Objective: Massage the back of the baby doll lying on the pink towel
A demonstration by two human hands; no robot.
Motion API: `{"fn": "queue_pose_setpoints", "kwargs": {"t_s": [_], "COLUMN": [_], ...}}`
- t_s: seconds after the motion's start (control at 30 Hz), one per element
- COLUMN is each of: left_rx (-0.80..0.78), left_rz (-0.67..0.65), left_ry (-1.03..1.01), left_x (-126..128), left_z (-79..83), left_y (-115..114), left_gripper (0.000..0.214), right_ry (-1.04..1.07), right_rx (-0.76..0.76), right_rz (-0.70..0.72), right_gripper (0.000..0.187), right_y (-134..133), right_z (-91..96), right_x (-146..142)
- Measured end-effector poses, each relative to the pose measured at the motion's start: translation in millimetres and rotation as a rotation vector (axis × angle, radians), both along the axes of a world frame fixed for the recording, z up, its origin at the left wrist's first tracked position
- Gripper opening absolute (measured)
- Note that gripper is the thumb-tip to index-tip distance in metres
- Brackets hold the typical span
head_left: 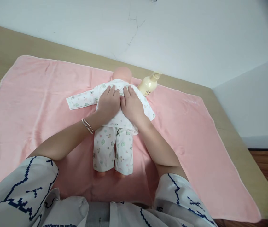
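Observation:
A baby doll point(122, 74) lies on its back on a pink blanket point(41, 94), dressed in a white printed top point(84, 98) and matching trousers point(112, 148). My left hand point(107, 102) rests flat on the doll's chest, fingers stretched toward the collar. My right hand point(131, 104) lies flat beside it, touching it, fingers also near the collar. Both hands press on the top's front. A bangle is on my left wrist.
A cream pump bottle point(148, 84) lies on the blanket just right of the doll's head. The blanket covers a wooden table point(238, 138) set against a white wall. The table's right edge drops to a wooden floor.

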State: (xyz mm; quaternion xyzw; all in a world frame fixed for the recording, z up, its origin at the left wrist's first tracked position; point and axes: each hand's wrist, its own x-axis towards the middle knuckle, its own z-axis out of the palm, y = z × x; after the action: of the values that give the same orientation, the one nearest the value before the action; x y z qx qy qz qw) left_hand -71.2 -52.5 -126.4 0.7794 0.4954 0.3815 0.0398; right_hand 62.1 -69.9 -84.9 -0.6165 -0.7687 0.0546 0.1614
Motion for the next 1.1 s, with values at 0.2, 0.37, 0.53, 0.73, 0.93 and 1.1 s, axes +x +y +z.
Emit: {"fn": "queue_pose_setpoints", "kwargs": {"t_s": [0.2, 0.37, 0.53, 0.73, 0.93, 1.1], "left_rx": [-0.056, -0.086, 0.018, 0.014, -0.019, 0.164], "left_rz": [0.055, -0.025, -0.02, 0.052, 0.023, -0.038], "left_ry": [0.037, -0.065, 0.021, -0.068, -0.1, -0.055], "left_x": [4.8, -1.8, -4.0, -2.9, -5.0, -7.5], "left_z": [8.7, -8.1, 4.5, 1.0, -14.4, -6.3], "left_y": [-10.6, 11.2, -1.1, -7.0, 11.3, -0.9], "left_gripper": [0.035, 0.047, 0.035, 0.029, 0.042, 0.027], "right_ry": [-0.033, 0.083, 0.02, 0.022, 0.006, -0.026], "right_rx": [-0.043, -0.021, -0.055, -0.049, 0.093, 0.143], "right_rz": [-0.046, 0.083, 0.017, 0.0, 0.126, 0.155], "right_gripper": [0.057, 0.061, 0.059, 0.055, 0.055, 0.047], "right_y": [-14.5, 17.9, 3.0, -9.6, 17.0, 0.9], "right_z": [13.3, -2.6, 1.0, 10.9, -8.5, 1.1], "right_x": [-4.4, 12.6, 0.3, -3.4, 12.1, 8.0]}}
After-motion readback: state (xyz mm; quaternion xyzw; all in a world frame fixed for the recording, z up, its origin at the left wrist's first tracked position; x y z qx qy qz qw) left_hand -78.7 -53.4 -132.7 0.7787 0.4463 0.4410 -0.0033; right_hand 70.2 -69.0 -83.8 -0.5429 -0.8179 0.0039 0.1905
